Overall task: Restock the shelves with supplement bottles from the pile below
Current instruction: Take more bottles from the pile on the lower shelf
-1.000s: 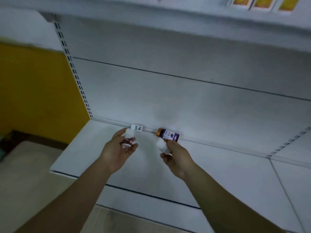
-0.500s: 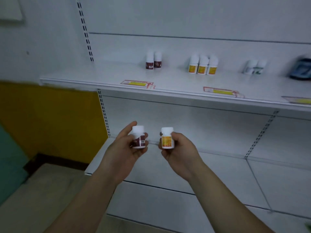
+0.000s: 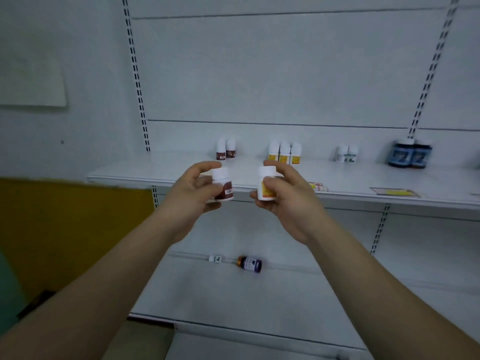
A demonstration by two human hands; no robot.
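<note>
Both hands are holding stock up in front of the upper shelf [image 3: 259,175]: the left hand [image 3: 193,193] is gripping a brown-labelled bottle [image 3: 222,185] between thumb and fingers, and the right hand [image 3: 284,194] is wrapping round a yellow-labelled bottle [image 3: 267,183], both upright and apart from each other. The risk I am seeing is at the set-down: the standing groups are packed tight, so a bottle coming in crooked is likely to be knocking its neighbours over like skittles, and placing two at once is leaving no spare hand to steady anything. A mix-up is also possible, since both have the same white caps. Counting along the upper shelf: two brown-labelled bottles [image 3: 225,152], three yellow-labelled bottles [image 3: 285,153], two small white bottles with what is looking like green print [image 3: 346,153], though that part is blurry, and two dark blue jars [image 3: 410,154]. On the lower shelf [image 3: 324,294] two are lying on their sides: a small white bottle [image 3: 215,258] and a purple bottle with an orange cap [image 3: 250,264].
</note>
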